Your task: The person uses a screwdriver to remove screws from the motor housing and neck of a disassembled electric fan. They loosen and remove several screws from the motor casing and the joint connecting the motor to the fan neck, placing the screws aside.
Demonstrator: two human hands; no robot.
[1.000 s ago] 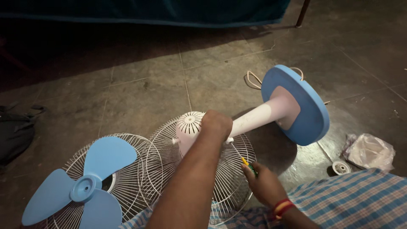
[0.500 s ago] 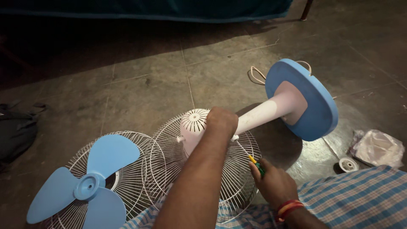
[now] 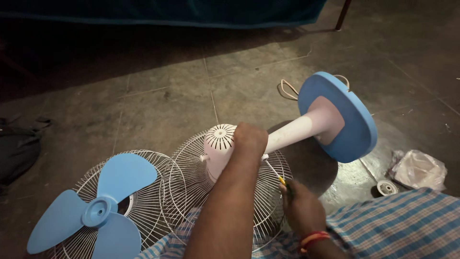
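The tiled floor (image 3: 158, 103) is the widest thing in view, dark and bare beyond the left hand (image 3: 249, 139) as far as the blue cloth edge (image 3: 191, 21) along the top; most of the open room lies there and to the far left.

Next in size, the pedestal fan lies on its side. Its round blue base (image 3: 357, 129) stands on edge up and to the right of the left hand, the white stem (image 3: 292, 134) slanting down from it to that hand. A loop of cord (image 3: 286, 89) shows just behind the base.

The rear wire guard (image 3: 191, 182) lies flat under both hands, its rim overlapping a second wire guard (image 3: 148, 211) to the left, on which the blue three-bladed propeller (image 3: 96, 213) rests.

The white motor housing (image 3: 218, 146) rises from the rear guard; the left hand is closed over its right side, gripping it where the stem joins.

The right hand (image 3: 299, 211), below and right of the left, is closed around a screwdriver (image 3: 275, 175) whose thin shaft points up at the housing's side, just under the left hand.

A crumpled plastic bag (image 3: 419, 170) and a small white ring-shaped part (image 3: 386, 187) lie well to the right of the right hand, near the checked cloth (image 3: 397, 225).
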